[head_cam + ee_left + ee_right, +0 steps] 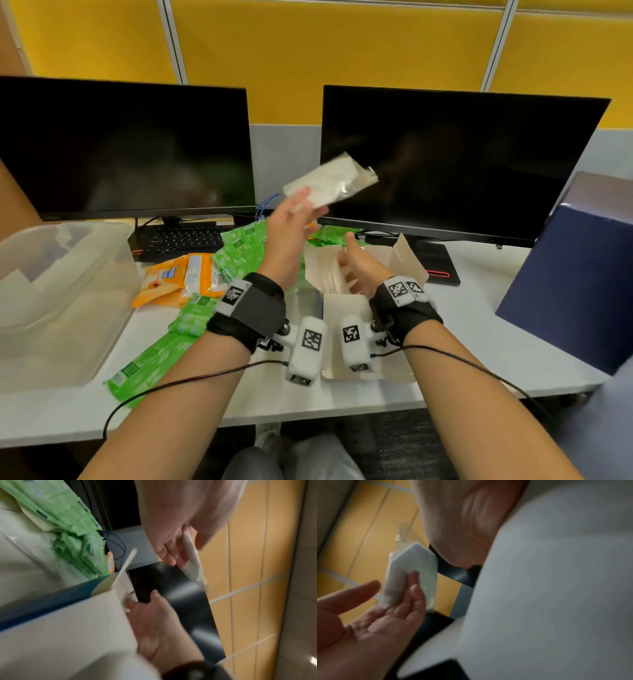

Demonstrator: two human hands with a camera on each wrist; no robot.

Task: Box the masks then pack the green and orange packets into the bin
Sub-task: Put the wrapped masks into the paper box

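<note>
My left hand [294, 219] is raised over the table and holds a clear-wrapped white mask packet [334, 181] between thumb and fingers. The left wrist view shows the mask packet [193, 562] edge-on, and the right wrist view shows the mask packet [412, 572] lying against the left hand's fingers [412, 588]. My right hand [363, 263] reaches into the open white box [404, 253], its straight fingers against the masks [330, 275] standing inside. Green packets [239, 250] and orange packets [178, 281] lie left of the box. A clear plastic bin [61, 291] stands at the far left.
Two dark monitors [445, 164] stand along the back, with a keyboard [185, 240] under the left one. A dark blue board [575, 274] leans at the right. More green packets [164, 353] lie near the table's front edge.
</note>
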